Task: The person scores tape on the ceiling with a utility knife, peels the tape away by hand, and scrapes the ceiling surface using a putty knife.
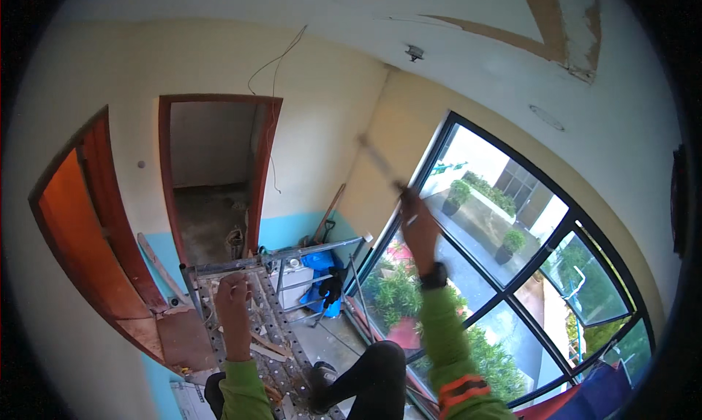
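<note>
My right hand (420,230) is raised in front of the tall window, its fingers wrapped round a long thin hand tool (382,162) with a dark grip and a grey shaft. Motion blurs the tool, and the shape of its far end is unclear. A dark watch (434,276) sits on the right wrist. Lower and to the left, my left hand (233,303) is held up over the scaffold platform (284,325) with its fingers curled in. Whatever those fingers hold, if anything, is hidden. My bent knee (380,361) and one shoe (322,376) show on the perforated platform.
Wood scraps (269,347) and debris litter the platform. Metal scaffold rails (314,252) run along its far end. Beyond are a blue bag (319,263) and a leaning shovel (329,226). Overhead, the ceiling (559,25) has a torn brown strip. Wires (276,61) hang above a doorway.
</note>
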A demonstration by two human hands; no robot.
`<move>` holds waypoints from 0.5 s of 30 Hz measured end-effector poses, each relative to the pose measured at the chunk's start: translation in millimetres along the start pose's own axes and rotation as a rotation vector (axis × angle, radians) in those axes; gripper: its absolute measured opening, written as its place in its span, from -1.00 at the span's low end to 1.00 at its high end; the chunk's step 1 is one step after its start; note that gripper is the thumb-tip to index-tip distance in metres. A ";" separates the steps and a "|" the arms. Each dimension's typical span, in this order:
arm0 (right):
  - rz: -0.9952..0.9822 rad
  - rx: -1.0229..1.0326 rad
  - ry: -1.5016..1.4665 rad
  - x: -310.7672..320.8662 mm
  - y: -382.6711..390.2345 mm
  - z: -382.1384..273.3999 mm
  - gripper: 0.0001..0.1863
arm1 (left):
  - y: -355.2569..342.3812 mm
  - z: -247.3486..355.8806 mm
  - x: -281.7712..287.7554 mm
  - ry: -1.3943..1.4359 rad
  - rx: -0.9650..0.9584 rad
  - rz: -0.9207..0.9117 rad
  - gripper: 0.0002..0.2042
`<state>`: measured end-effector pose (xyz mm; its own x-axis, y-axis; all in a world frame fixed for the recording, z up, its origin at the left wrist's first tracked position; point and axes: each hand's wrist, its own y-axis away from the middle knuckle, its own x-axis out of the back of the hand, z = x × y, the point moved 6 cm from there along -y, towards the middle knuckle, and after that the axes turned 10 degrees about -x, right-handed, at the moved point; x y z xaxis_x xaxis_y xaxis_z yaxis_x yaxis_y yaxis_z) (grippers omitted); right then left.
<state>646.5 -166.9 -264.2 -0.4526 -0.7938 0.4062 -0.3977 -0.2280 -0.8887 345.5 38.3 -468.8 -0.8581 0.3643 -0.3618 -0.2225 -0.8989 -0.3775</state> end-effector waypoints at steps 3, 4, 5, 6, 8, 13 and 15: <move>0.305 0.384 0.377 132.7 -116.7 -66.3 -0.73 | 0.7 0.8 -7.3 -0.027 -0.022 -0.028 -0.87; 0.273 0.435 0.487 163.1 -143.2 -81.5 -0.73 | 2.7 1.7 -11.7 -0.021 -0.053 -0.070 -0.88; 0.258 0.467 0.494 181.0 -160.8 -97.3 -0.74 | 2.3 -1.5 -8.3 0.029 -0.063 -0.040 -0.88; 0.254 0.496 0.523 200.1 -176.5 -107.4 -0.75 | 1.1 -1.9 -13.6 0.040 -0.058 -0.043 -0.88; 0.271 0.560 0.695 218.3 -202.0 -110.9 -0.77 | 2.3 -6.3 -22.6 0.005 0.006 -0.065 -0.89; 0.286 0.702 0.697 226.2 -215.6 -114.4 -0.74 | 6.8 -22.5 -37.3 -0.040 0.004 -0.064 -0.88; 0.287 0.691 0.706 223.3 -214.6 -115.4 -0.72 | 7.3 -20.2 -40.7 -0.032 0.015 -0.067 -0.88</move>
<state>538.7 -230.2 41.8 -0.9130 -0.4079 -0.0064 0.2442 -0.5339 -0.8095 388.1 21.8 -474.1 -0.8551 0.4163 -0.3090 -0.2866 -0.8762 -0.3874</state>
